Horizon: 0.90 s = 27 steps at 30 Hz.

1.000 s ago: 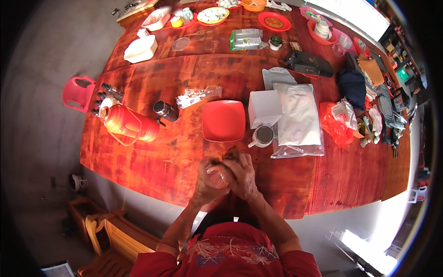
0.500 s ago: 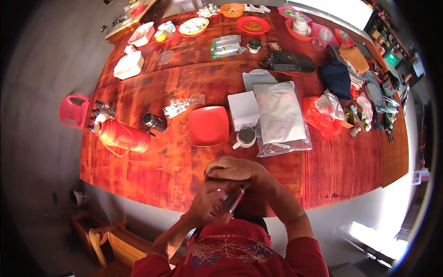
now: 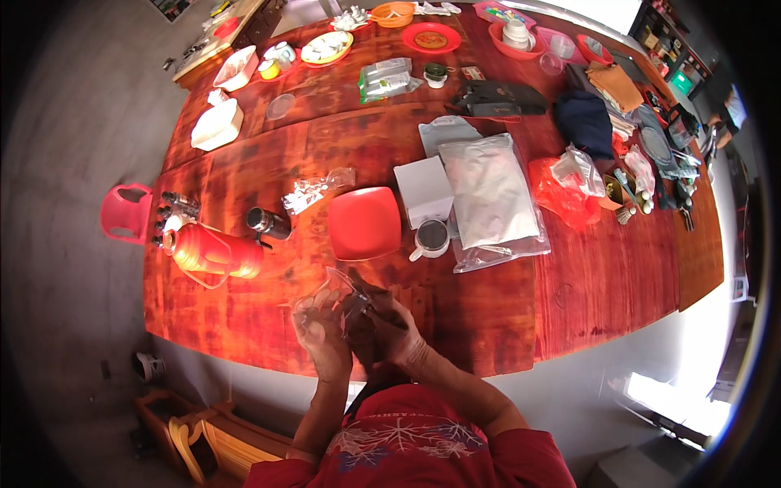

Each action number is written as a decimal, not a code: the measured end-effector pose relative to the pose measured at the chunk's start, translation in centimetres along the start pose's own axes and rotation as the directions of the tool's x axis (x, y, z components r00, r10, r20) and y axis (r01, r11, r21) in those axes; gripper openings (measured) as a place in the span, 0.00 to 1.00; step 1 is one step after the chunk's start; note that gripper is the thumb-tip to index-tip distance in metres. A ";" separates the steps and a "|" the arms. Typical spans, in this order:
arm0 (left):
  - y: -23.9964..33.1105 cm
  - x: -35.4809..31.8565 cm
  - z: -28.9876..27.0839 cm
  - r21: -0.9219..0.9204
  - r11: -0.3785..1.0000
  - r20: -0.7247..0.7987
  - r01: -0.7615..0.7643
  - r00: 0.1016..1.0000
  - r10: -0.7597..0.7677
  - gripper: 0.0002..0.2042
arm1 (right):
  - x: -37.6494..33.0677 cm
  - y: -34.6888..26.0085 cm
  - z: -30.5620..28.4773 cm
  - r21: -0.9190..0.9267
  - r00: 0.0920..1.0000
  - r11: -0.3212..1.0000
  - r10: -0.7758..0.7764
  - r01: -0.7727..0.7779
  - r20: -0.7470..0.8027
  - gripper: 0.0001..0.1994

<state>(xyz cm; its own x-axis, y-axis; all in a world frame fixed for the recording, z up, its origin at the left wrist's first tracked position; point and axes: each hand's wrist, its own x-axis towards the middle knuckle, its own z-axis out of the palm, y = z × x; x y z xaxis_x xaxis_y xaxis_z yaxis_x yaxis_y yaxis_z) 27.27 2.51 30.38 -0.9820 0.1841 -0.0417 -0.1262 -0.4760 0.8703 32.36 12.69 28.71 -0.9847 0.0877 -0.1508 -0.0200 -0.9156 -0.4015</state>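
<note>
Bright daylight from right; fisheye-bent, dark rim.

The table is reddish-brown wood, and the plate at centre frame is plain red. The jug at left is orange-red, and the box is white.

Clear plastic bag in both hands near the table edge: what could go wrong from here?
1. Both hands, left hand and right hand, work the clear plastic bag close to the table edge; anything that slips out might fall to the floor.
2. The mug and the red plate stand just beyond the hands; a forward reach could knock them.
</note>
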 end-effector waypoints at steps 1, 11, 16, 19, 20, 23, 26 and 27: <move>-0.5 0.2 -0.8 0.154 0.987 -0.016 -0.052 0.998 0.055 0.14 | 0.0 0.4 0.1 -0.085 0.997 0.996 0.016 -0.022 -0.075 0.09; -3.4 0.5 -3.3 0.168 0.986 -0.114 -0.010 0.993 0.030 0.18 | 2.8 2.0 0.4 -0.927 0.718 -0.207 -0.587 0.313 0.374 0.15; -3.8 3.1 -2.9 0.106 0.973 -0.212 0.207 0.960 -0.181 0.20 | 3.0 4.2 -1.6 -0.861 0.734 -0.461 -0.506 0.214 0.453 0.21; -5.2 4.9 -3.2 0.213 0.953 -0.208 0.214 0.963 -0.169 0.22 | 3.6 5.3 -3.2 -0.875 0.793 -0.474 -0.493 0.100 0.358 0.22; -5.4 5.6 -2.9 0.228 0.946 -0.209 0.232 0.960 -0.185 0.22 | 3.3 5.4 -3.6 -0.893 0.845 -0.443 -0.445 0.080 0.296 0.22; -7.8 9.2 -3.1 0.237 0.931 -0.128 0.279 0.959 -0.255 0.23 | 2.0 5.7 -5.4 -0.924 0.904 -0.379 -0.372 0.058 0.209 0.19; -13.5 13.9 -4.3 0.463 0.873 -0.096 0.151 0.988 -0.120 0.25 | -0.2 6.3 -7.8 -0.972 0.926 -0.215 -0.378 -0.100 -0.012 0.18; -15.3 15.7 -4.7 0.555 0.827 -0.072 0.090 0.996 -0.060 0.27 | -0.9 6.4 -8.6 -0.975 0.921 -0.167 -0.382 -0.148 -0.074 0.18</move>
<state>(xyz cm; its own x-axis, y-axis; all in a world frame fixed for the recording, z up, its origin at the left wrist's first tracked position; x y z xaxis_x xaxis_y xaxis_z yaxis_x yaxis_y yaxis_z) 13.16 8.59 14.11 -0.9803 0.1500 -0.1287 -0.1145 0.0998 0.9884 34.64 10.17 18.50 -0.8865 0.4598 -0.0522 0.3178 0.5228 -0.7910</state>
